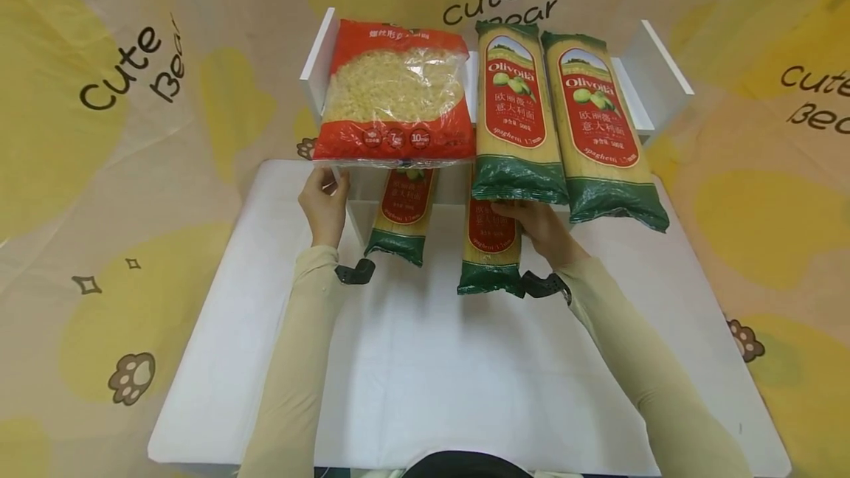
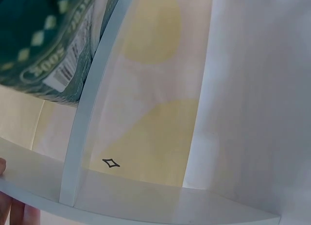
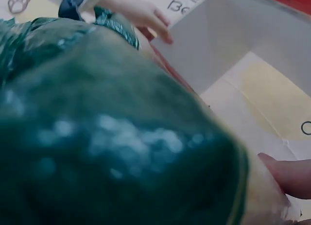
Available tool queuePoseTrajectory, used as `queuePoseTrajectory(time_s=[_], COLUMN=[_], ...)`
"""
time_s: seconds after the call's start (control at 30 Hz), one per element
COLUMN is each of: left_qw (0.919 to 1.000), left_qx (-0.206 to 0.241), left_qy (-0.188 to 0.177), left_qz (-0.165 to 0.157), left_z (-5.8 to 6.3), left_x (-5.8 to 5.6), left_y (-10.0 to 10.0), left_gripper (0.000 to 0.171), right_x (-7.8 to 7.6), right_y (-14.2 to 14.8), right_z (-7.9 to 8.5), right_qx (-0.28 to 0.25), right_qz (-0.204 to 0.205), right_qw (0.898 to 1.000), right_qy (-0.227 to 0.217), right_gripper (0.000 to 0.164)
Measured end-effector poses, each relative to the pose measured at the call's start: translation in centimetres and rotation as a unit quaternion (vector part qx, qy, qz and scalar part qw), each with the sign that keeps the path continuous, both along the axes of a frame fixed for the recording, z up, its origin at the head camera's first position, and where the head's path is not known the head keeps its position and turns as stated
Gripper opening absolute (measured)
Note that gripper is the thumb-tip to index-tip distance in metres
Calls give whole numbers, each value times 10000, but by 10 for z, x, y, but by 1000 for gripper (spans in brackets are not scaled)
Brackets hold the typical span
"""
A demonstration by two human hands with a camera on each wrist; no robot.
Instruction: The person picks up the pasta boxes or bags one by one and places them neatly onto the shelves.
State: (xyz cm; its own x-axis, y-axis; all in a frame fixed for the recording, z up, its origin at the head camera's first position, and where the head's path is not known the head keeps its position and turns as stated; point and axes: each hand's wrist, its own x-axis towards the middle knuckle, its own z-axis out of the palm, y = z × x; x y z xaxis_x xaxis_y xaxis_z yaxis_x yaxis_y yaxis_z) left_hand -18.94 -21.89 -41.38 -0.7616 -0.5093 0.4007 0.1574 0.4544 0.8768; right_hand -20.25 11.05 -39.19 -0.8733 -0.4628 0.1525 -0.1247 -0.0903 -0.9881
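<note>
My left hand (image 1: 323, 205) is at the left front of a white shelf (image 1: 654, 83), below a red bag of pasta (image 1: 398, 87). In the left wrist view its fingers (image 2: 17, 213) and thumb pinch the edge of a white shelf board (image 2: 146, 216). My right hand (image 1: 541, 231) grips a spaghetti pack (image 1: 490, 257) at its right side, the pack's green end jutting out from the lower level. Close up in the right wrist view, the same pack's green end (image 3: 121, 137) hides most of that hand; the thumb (image 3: 289, 176) shows.
On the upper level two spaghetti packs (image 1: 514, 102) (image 1: 604, 124) lie beside the red bag, overhanging the front. Another spaghetti pack (image 1: 405, 212) sticks out of the lower level between my hands. The shelf stands at the back of a white table (image 1: 412, 382), before a patterned cloth (image 1: 219, 80).
</note>
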Motion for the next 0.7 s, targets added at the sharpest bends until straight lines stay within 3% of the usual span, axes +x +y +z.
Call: queuePoseTrajectory(time_s=[0.1, 0.17, 0.47, 0.7], left_qw=[10000, 9999, 10000, 10000], left_qx=[22, 7, -13, 16], left_qy=[-54, -101, -49, -23], left_qz=[6, 8, 49, 4], left_z=[1, 1, 0, 0], left_x=[1, 1, 0, 0], left_y=[1, 1, -1, 0], left_gripper=[18, 19, 21, 18], right_x=[-2, -4, -13, -21], right_y=[-6, -10, -20, -19], right_z=[6, 8, 12, 16], right_qx=[-306, -436, -625, -823], right_qz=[-50, -107, -281, -241], right_qw=[9950, 9914, 9854, 9724], right_qy=[953, 1231, 1557, 2168], right_gripper=[68, 72, 71, 67])
